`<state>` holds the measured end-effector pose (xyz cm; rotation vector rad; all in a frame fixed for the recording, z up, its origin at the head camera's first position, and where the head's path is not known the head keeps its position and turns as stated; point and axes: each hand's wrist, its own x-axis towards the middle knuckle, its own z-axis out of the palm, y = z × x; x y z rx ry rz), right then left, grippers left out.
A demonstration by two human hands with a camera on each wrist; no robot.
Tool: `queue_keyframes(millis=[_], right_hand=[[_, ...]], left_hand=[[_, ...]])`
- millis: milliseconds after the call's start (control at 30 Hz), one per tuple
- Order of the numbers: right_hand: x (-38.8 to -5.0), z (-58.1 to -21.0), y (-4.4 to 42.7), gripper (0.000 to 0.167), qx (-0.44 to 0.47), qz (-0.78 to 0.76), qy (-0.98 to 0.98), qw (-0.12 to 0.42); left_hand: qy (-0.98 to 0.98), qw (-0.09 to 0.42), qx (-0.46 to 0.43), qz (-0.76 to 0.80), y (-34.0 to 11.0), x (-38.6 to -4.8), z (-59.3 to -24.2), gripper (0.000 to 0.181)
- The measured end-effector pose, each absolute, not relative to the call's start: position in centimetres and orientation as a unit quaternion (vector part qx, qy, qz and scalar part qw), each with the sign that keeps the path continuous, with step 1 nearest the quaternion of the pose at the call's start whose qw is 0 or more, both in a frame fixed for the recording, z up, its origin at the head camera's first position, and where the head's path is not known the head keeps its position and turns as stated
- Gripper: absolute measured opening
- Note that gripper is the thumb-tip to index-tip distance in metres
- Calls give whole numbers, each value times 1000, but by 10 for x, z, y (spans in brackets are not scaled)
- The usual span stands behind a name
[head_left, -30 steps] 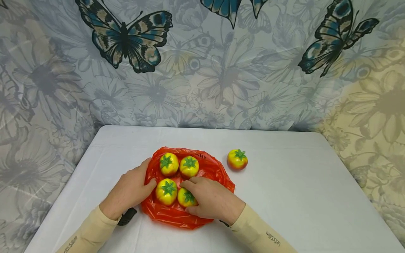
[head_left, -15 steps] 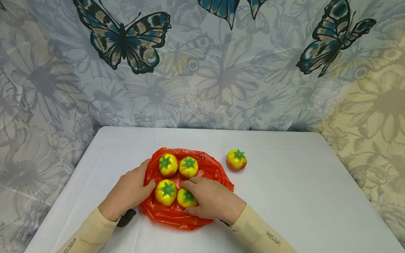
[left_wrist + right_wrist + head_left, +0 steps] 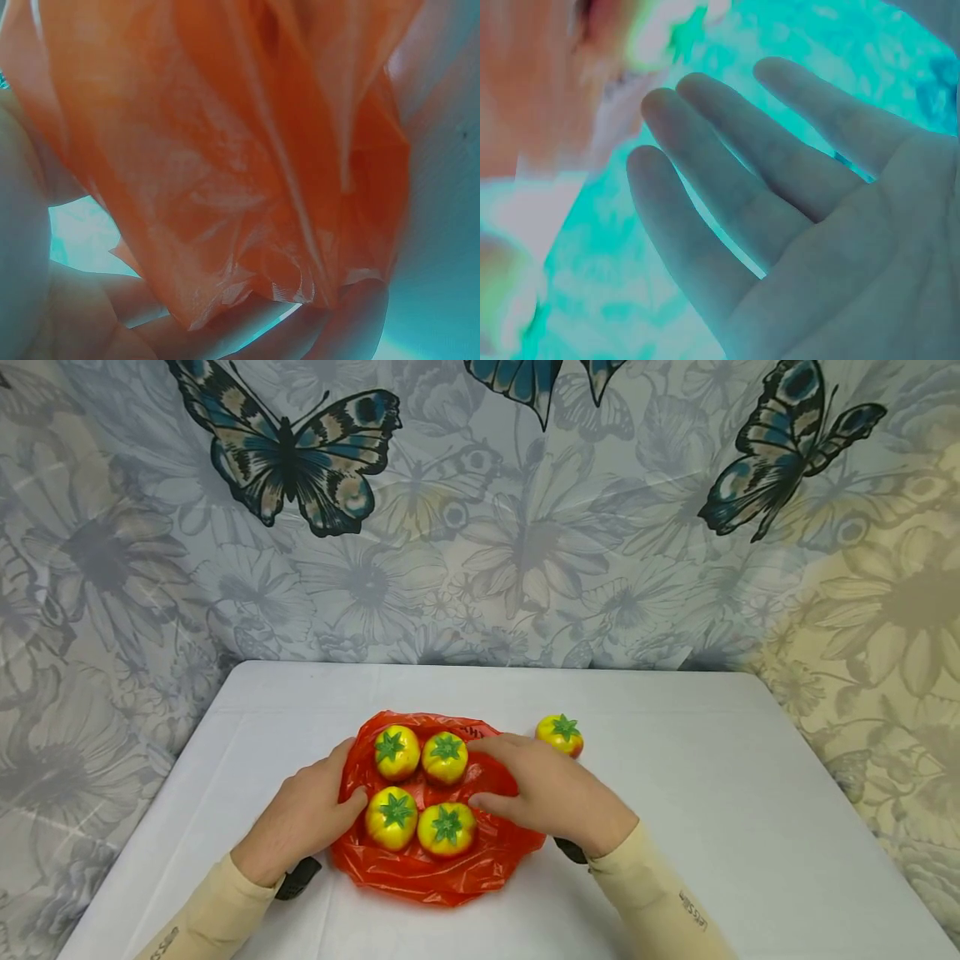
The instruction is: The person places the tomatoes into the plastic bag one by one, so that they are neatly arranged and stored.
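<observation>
A red plastic bag [image 3: 420,881] lies spread with its mouth wide on the table. Inside it sit several yellow-and-red tomatoes with green star-shaped tops, among them the front right tomato [image 3: 447,829]. My left hand [image 3: 311,810] holds the bag's left side, thumb over the rim and fingers outside; the left wrist view has the red plastic [image 3: 210,150] against those fingers. Over the bag's right side hovers my right hand [image 3: 551,789], its fingers [image 3: 727,180] straight and apart, with nothing in them. One more tomato [image 3: 559,735] stands outside the bag, just beyond this hand and partly hidden by it.
The white-covered table [image 3: 712,793] extends to both sides of the bag. Behind it rises a wall [image 3: 480,585] with flower and butterfly prints.
My right hand has let go of the front right tomato in the bag, and has moved right and away from me toward the tomato outside. My left hand stays on the bag.
</observation>
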<state>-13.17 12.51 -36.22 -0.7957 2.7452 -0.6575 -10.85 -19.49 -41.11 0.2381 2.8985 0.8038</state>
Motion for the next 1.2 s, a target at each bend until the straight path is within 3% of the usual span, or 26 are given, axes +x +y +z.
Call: queue_keyframes(millis=[333, 1200], right_hand=[[-165, -362, 187, 63, -179, -242, 954, 16], [-193, -408, 206, 75, -112, -245, 960, 73]], left_hand=[[959, 64, 75, 267, -195, -108, -412, 70], [960, 63, 70, 264, -193, -107, -411, 74]])
